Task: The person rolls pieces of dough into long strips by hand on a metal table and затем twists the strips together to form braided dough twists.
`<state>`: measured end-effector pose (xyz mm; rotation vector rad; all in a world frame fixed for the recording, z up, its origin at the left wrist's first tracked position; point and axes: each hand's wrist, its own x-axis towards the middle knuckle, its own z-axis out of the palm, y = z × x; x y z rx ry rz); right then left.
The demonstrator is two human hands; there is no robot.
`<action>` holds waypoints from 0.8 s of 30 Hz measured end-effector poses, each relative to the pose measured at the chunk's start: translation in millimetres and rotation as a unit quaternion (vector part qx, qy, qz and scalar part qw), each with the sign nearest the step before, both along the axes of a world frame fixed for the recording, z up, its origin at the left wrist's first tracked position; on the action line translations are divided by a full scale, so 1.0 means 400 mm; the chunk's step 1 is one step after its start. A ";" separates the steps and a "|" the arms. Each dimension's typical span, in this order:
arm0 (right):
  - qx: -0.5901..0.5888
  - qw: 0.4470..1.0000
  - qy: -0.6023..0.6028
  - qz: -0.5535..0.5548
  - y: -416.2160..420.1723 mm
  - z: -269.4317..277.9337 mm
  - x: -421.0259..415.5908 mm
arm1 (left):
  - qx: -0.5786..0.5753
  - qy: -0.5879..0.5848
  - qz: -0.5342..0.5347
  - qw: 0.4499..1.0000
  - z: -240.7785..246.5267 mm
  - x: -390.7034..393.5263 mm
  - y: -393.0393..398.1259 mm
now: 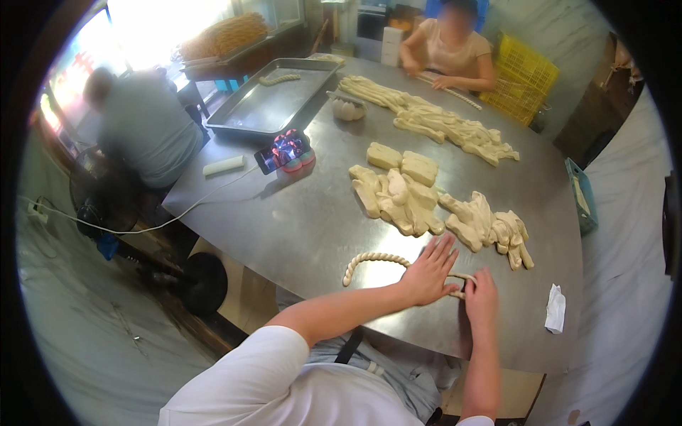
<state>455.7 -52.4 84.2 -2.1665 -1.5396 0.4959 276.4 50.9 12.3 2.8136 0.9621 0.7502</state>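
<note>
A twisted rope of dough (373, 257) curves over the steel table (298, 229) in front of me. My left hand (429, 272) lies flat across it, palm down and fingers extended, hiding its middle. To the right, the fingers of my right hand (481, 293) are closed at the thin looped end (461, 276) of the strand; the exact fingertip contact is hidden. Just beyond my hands sit a heap of soft dough pieces (405, 205) and a smaller pile of dough strips (474, 221). Two thick dough slabs (420, 167) rest behind the heap.
Across the table a co-worker (453, 48) handles another twisted strand (463, 99), near long dough strips (426, 112). At left are a metal tray (250, 109), a propped phone (283, 151) with a trailing cable (181, 215), and a seated person (149, 122). Crumpled paper (555, 309) lies right.
</note>
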 end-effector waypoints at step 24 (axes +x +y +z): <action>0.223 0.943 -0.171 0.181 -0.109 -0.118 0.029 | -0.076 0.105 -0.195 0.972 -0.015 -0.005 -0.068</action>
